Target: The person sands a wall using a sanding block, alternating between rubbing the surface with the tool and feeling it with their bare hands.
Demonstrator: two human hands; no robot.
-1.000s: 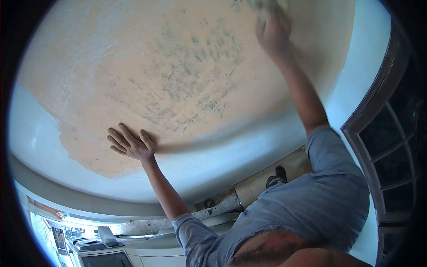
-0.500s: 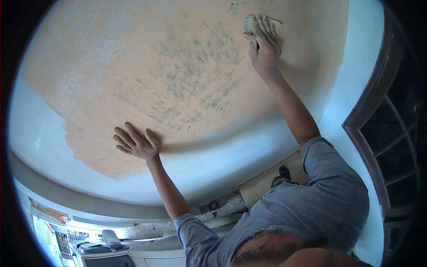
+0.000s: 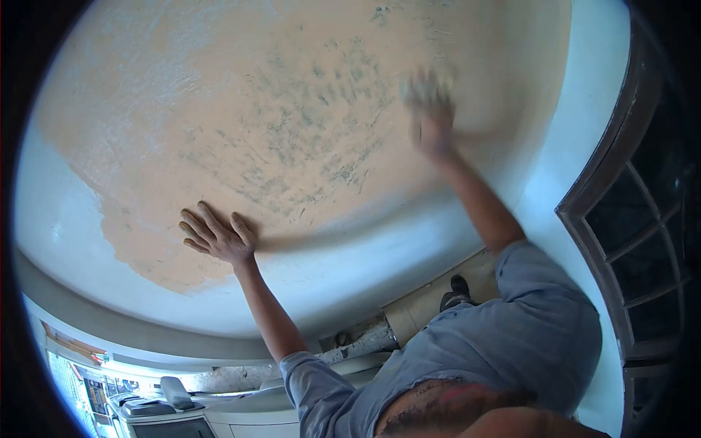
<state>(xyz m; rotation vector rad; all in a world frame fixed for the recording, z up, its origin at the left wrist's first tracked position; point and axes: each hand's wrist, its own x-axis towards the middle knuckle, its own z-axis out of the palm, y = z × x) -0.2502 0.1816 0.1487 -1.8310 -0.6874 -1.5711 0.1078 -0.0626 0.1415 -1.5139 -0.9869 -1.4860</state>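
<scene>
My left hand (image 3: 220, 235) lies with spread fingers on the wall (image 3: 314, 131), over a tan patch with dark grey scuffs and scratches. Its fingertips are coated with pale dust. Farther up and to the right, my right hand (image 3: 432, 120) is smeared by motion. Beneath its fingers is a sheet of sandpaper (image 3: 447, 76), blurred and mostly covered by them, held against the tan surface.
Pale blue paint (image 3: 66, 212) borders the tan patch. A brown-framed window or door (image 3: 595, 197) with dark panes stands at the right. Below left is a vehicle (image 3: 164, 420); a dark shoe (image 3: 458, 288) is on the floor near the wall's base.
My right hand has moved down the wall with the sandpaper and is now blurred. My left hand stays spread on the wall; the whole view has shifted slightly.
</scene>
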